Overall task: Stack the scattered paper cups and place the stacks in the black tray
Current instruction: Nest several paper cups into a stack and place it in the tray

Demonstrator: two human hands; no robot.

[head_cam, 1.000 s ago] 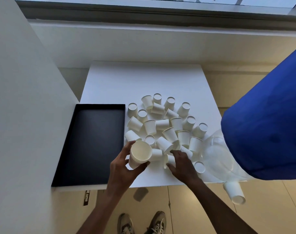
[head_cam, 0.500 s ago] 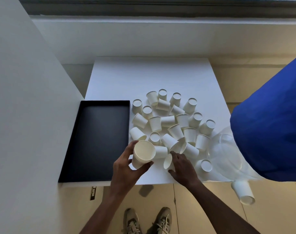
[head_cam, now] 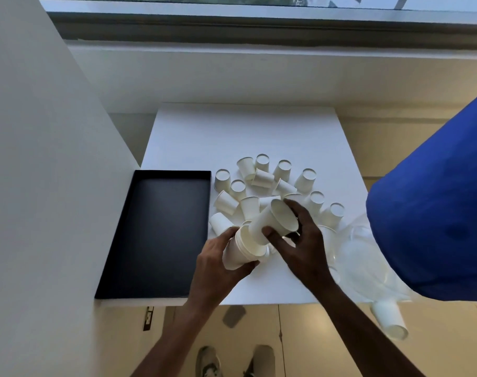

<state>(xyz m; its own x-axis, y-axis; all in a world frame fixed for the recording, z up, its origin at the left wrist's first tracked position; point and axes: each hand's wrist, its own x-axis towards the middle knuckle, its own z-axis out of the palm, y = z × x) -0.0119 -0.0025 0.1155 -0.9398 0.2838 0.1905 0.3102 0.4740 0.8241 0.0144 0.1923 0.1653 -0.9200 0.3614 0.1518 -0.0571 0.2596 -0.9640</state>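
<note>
My left hand (head_cam: 214, 263) grips a short stack of white paper cups (head_cam: 238, 253), tilted with its mouth up and to the right. My right hand (head_cam: 300, 242) holds a single white cup (head_cam: 272, 221) and its base sits in the mouth of that stack. Several loose white cups (head_cam: 261, 179) lie scattered on the white table (head_cam: 231, 137) behind my hands, some upside down, some on their sides. The black tray (head_cam: 128, 235) lies at the table's left side with nothing in it.
A white wall (head_cam: 41, 186) runs along the tray's left side. A large blue shape (head_cam: 436, 213) and a clear plastic bag (head_cam: 368, 257) cover the table's right edge. One cup (head_cam: 389, 319) hangs past the front right corner. My shoes show on the floor below.
My right hand lifted a cup from the pile near the table's front and brought it left into the mouth of the stack that my left hand holds.
</note>
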